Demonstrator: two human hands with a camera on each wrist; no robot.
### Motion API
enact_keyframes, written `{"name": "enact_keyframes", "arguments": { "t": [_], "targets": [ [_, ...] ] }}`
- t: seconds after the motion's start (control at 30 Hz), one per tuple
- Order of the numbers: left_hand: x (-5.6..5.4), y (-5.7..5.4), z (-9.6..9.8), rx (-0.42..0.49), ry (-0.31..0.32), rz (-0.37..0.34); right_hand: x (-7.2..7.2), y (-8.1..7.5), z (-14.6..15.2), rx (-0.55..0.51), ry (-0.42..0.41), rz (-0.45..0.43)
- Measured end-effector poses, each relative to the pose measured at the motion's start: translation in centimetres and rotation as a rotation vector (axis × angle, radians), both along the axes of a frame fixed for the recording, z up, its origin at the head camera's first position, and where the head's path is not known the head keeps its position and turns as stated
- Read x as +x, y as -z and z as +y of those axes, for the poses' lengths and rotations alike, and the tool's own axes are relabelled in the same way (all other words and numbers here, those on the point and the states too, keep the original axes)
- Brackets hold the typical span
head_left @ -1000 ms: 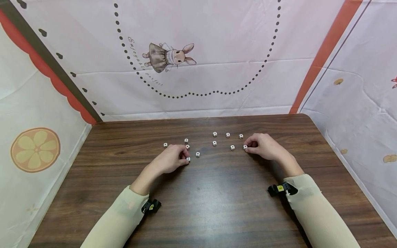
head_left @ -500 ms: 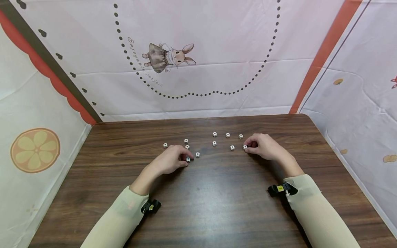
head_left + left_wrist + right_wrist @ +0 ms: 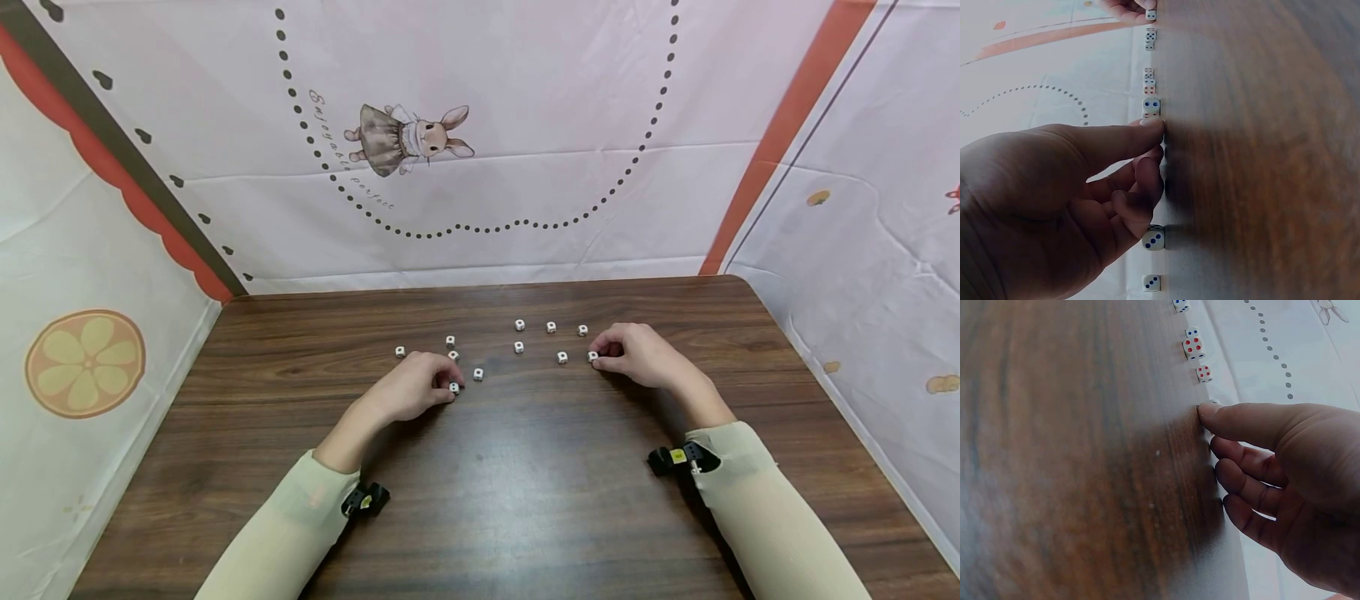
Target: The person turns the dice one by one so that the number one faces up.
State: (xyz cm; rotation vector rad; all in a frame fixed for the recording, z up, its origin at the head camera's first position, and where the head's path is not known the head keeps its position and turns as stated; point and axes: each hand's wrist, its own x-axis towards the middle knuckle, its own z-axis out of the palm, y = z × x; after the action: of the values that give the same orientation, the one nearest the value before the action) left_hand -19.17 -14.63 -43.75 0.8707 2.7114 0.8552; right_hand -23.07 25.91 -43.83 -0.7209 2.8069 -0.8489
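Near the middle of the wooden table, my left hand pinches a white die between thumb and index finger. In the left wrist view its thumb covers most of that die. A die with blue pips shows just beyond the thumb tip. On the right side, my right hand holds another white die between thumb and fingertips, close on the tabletop. The right wrist view has that die almost wholly hidden behind the thumb, the other fingers bent beneath.
Around my left hand lie loose dice, among them one at its right and one at far left. Several more, such as a back one, lie left of my right hand. A printed cloth rises behind the table.
My left index finger reached out past the die half a second ago and has now drawn back against it. That die has shifted very slightly toward the thumb. The right hand has stayed still.
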Motion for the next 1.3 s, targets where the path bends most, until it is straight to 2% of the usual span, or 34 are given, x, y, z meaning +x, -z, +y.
{"name": "enact_keyframes", "arguments": {
  "t": [0.13,0.5,0.97,1.3],
  "targets": [
    [-0.1,0.09,0.01,0.013,-0.005,-0.008,0.02,0.02,0.04,-0.002,0.003,-0.006],
    [0.08,-0.12,0.03,-0.033,-0.029,-0.017,0.14,0.04,0.01,-0.004,0.002,-0.003],
    [-0.09,-0.03,0.1,-0.019,0.003,0.012,-0.09,0.02,0.03,0.007,0.005,-0.004],
    [-0.19,-0.08,0.12,0.027,-0.048,-0.019,-0.2,0.06,0.05,0.005,0.01,-0.009]
  ]
}}
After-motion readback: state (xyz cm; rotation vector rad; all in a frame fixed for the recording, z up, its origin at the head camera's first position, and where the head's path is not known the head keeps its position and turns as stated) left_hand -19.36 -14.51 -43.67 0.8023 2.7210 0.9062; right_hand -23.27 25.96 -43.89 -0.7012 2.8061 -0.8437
